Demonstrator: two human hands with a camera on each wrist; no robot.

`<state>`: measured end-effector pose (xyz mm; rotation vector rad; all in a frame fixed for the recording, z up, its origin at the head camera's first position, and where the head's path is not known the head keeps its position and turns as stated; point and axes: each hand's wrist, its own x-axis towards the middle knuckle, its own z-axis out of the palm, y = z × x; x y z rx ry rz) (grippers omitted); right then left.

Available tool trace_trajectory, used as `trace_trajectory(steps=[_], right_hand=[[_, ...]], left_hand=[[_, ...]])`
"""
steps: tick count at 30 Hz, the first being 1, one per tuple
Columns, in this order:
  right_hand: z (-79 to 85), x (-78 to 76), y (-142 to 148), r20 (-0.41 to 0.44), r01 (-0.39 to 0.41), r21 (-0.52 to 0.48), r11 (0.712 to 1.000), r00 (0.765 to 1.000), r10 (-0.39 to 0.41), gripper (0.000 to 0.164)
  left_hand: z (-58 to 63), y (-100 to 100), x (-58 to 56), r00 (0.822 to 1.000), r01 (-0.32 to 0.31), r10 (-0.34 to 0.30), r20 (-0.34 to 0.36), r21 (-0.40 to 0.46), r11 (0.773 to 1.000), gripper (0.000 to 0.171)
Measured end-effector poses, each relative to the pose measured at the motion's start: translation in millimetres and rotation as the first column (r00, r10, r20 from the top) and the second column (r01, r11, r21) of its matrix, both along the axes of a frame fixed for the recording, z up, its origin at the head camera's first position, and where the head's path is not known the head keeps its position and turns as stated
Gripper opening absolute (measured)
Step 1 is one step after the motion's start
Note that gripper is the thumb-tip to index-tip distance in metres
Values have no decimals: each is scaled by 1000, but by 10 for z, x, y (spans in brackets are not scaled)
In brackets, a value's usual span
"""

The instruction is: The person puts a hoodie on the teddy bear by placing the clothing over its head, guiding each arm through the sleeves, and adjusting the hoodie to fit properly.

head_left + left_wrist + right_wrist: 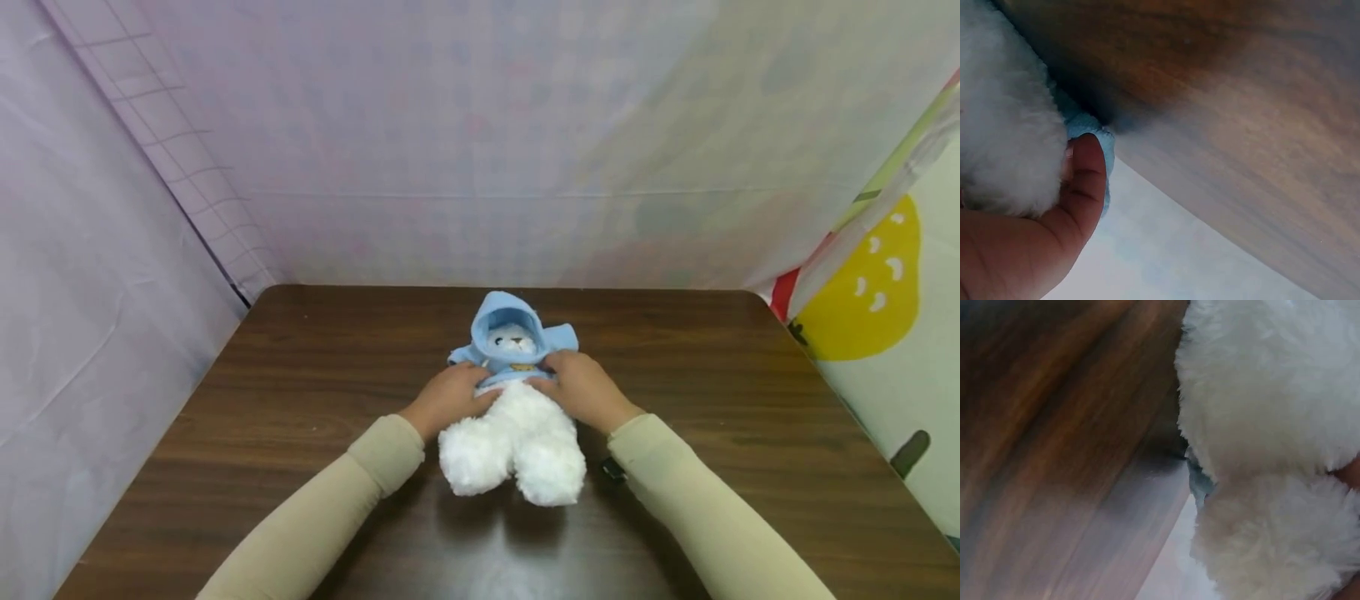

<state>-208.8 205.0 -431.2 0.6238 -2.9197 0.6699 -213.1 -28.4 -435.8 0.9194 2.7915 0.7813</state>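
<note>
A white fluffy stuffed animal [516, 421] lies on its back, legs toward me. It wears a light blue hoodie [560, 338] with the hood up around its face, and a small yellowish patch marks the chest. My left hand [448, 400] grips one side of its waist at the hoodie's hem; in the left wrist view its fingers [1088, 181] bend around white fur and blue cloth. On the opposite side, my right hand [591, 388] holds the waist with the thumb on the front. White fur [1266, 394] fills much of the right wrist view, hiding most of that hand.
Beneath the toy is a dark brown wooden table [322, 358] with rounded far corners. A pale printed cloth [480, 150] hangs behind it, and a white cloth [90, 333] hangs on the left. A small black object [612, 470] shows beside the right cuff.
</note>
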Motion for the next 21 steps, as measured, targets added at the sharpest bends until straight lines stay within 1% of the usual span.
trace_trajectory(steps=[2, 5, 9, 11, 13, 15, 17, 19, 21], right_hand=[[-6, 6, -5, -25, 4, 8, 1000, 1000, -4, 26], [1, 29, -8, -26, 16, 13, 1000, 1000, -15, 26], [73, 56, 30, 45, 20, -10, 1000, 999, -19, 28], [140, 66, 47, 83, 18, -50, 999, 996, -13, 29], [220, 76, 85, 106, 18, -108, 994, 994, -7, 32], [300, 91, 142, 111, 28, -167, 986, 994, -9, 33], [373, 112, 217, 119, 57, -206, 977, 992, -32, 33], [420, 137, 299, 144, 97, -224, 970, 987, -65, 36], [437, 158, 365, 206, 139, -219, 966, 974, -93, 46]], left_hand=[[-1, -3, -1, 1000, -7, 7, 14, 1, 1000, 35], [-26, -19, -6, 1000, -23, 23, 15, 18, 1000, 36], [-19, -34, 1, 999, -48, 50, -19, 77, 996, 38], [11, -58, 9, 997, -56, 62, -49, 116, 992, 37], [70, -79, 27, 995, -49, 62, -73, 161, 986, 36], [137, -100, 41, 996, -22, 40, -83, 205, 979, 34], [213, -123, 59, 997, 14, 4, -73, 236, 972, 35], [291, -142, 73, 998, 51, -44, -33, 256, 965, 38], [359, -160, 88, 996, 75, -84, 23, 251, 965, 44]])
